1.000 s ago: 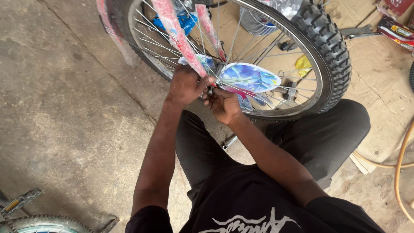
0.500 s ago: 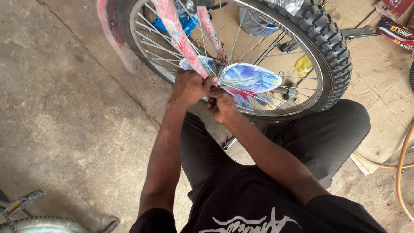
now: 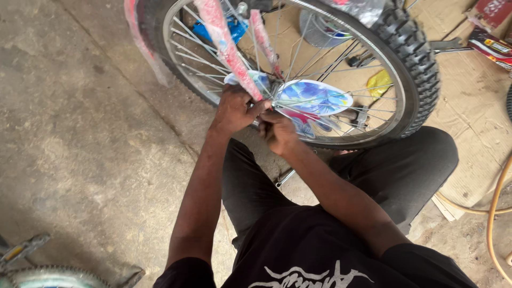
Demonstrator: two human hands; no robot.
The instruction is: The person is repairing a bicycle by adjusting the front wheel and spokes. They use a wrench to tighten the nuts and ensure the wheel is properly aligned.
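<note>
Hub of the knobby black-tyred bicycle wheel w/ silver spokes point(image 3: 410, 58) was where both hands met, just in front of the person's knees. Left hand point(image 3: 234, 109) was clenched round the lower end of the pink fork leg wrapped in clear plastic point(image 3: 226, 45), thumb pressed toward the axle. Right hand point(image 3: 278, 130) sat touching the left, fingers curled tight on something small at the axle; what exactly it pinched couldn't be made out, hidden by the knuckles.

Just right of the right hand, touching the spokes, was an oval blue-and-purple flower-print spoke disc point(image 3: 314, 97). A second pink fork leg point(image 3: 262, 34) ran up beyond the hands, just right of the first. Farther beyond the left hand, thru the spokes, showed a blue plastic part point(image 3: 232, 29). Left of the wheel, a pink mudguard in plastic wrap point(image 3: 141, 42) curved along the tyre.

Beyond the wheel, well past the hands: a grey wire-mesh basket point(image 3: 317, 29) and a crumpled yellow wrapper point(image 3: 380, 81) on flattened brown cardboard point(image 3: 469, 106). Far right of the right arm, a tan hose point(image 3: 493, 213) lay on the floor. Below-left of the left elbow, near frame edge, a grey bike pedal point(image 3: 21, 249) sat on bare concrete floor point(image 3: 80, 149).
</note>
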